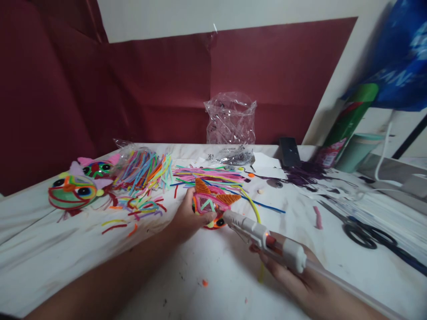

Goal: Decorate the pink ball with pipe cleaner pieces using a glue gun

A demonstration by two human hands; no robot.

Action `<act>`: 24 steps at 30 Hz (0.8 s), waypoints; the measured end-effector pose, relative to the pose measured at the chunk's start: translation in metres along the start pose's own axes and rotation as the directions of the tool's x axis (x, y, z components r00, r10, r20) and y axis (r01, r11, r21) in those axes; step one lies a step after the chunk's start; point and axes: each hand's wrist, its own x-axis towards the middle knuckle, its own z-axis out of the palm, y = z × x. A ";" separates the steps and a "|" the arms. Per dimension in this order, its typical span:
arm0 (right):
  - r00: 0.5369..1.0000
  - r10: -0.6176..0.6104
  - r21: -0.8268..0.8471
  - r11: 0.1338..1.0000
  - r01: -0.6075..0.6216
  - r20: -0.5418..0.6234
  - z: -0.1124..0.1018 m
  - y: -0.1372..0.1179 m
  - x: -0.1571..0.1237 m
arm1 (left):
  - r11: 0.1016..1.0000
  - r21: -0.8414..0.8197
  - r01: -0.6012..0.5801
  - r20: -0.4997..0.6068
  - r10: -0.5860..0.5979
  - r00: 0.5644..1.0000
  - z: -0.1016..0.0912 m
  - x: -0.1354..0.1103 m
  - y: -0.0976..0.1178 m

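My left hand [188, 218] grips a small pipe-cleaner cat-face craft [211, 202] with orange ears and pink and green strands, held just above the white table [66, 249]. My right hand [293, 271] is closed around a white hot glue gun [263, 235]. The gun's nozzle points left and touches the craft's lower right edge. A clear glue stick sticks out of the gun's back toward the lower right.
Two finished cat-face crafts [75, 189] lie at the left. Piles of cut coloured pipe cleaners [147, 171] cover the middle. A crumpled clear plastic bag [231, 118] stands at the back. Black scissors [363, 231] lie at the right, near a green can [347, 122] and cables.
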 end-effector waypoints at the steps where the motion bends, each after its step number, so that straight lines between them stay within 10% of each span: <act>1: 1.000 0.002 -0.001 1.000 -0.002 -0.008 0.000 0.000 0.000 | 1.000 0.007 -0.001 -0.002 0.001 1.000 0.000 0.000 0.001; 24: 0.999 -0.014 -0.023 1.000 0.014 -0.032 0.001 0.001 0.004 | 0.999 -0.005 -0.043 0.045 0.043 0.998 0.000 0.001 -0.006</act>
